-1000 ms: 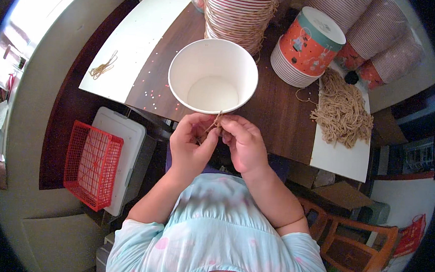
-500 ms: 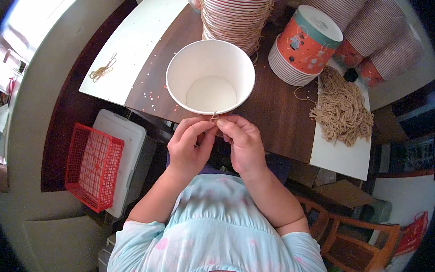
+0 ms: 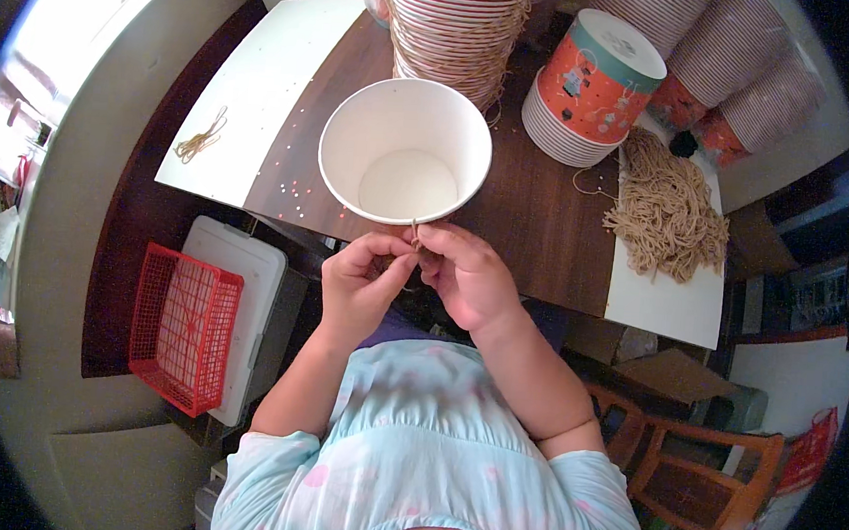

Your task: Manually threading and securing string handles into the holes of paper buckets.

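Observation:
A large white paper bucket [image 3: 407, 123] stands with its mouth up near the table's front edge. At its near rim, a short piece of brown cord [image 3: 416, 233] shows between my fingertips. My left hand [image 3: 358, 278] pinches the cord with thumb and index finger, just below the rim. Close against it, my right hand [image 3: 477, 280] has its thumb and fingers closed on the same cord. The cord's lower part and the bucket's outer side are mostly hidden by my hands and the rim.
Behind the bucket rises a tall stack of nested buckets [image 3: 455, 39] with cords around it. Upturned orange buckets [image 3: 601, 86] stand to the right, beside a heap of tan cords [image 3: 669, 210]. A few cords [image 3: 199, 137] lie at left. A red basket [image 3: 182, 328] sits below the table's left side.
My left thumb has dropped lower and the fingers of that hand have opened a little. More of the cord shows at the rim. The bucket appears shifted slightly left.

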The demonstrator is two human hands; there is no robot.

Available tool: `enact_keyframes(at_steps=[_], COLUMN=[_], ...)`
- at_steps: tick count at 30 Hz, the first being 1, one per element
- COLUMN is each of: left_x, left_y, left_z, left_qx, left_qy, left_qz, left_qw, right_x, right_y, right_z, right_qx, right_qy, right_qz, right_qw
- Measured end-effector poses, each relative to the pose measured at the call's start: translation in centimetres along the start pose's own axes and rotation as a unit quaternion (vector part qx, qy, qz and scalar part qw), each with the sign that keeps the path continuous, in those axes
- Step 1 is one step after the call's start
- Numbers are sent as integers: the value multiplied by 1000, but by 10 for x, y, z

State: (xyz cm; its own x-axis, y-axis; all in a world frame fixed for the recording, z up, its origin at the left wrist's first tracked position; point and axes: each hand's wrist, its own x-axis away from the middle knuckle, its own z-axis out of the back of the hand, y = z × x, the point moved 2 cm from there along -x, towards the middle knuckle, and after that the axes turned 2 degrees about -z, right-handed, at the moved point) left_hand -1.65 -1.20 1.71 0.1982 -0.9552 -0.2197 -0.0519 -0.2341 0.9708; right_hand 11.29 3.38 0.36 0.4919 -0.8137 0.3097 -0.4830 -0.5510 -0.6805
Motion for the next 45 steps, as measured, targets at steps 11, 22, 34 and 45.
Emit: enact_keyframes(at_steps=[11,22,34,45], left_x=[-3,-5,19,30], left_y=[-5,-4,26,69], left_z=[6,3,5,-5], left_qx=[57,151,-23,-41], left_qy=[28,-40,-53,-187], left_qz=[36,140,125,75], left_qw=[997,978,990,979], right_x=[6,10,30,9], right_y=[-18,-27,-25,-41], right_z=[-5,-11,-10,-10], right_qx=[165,559,613,555], right_qy=[29,182,70,18], right_qz=[107,386,546,626], right_qw=[980,711,567,547])
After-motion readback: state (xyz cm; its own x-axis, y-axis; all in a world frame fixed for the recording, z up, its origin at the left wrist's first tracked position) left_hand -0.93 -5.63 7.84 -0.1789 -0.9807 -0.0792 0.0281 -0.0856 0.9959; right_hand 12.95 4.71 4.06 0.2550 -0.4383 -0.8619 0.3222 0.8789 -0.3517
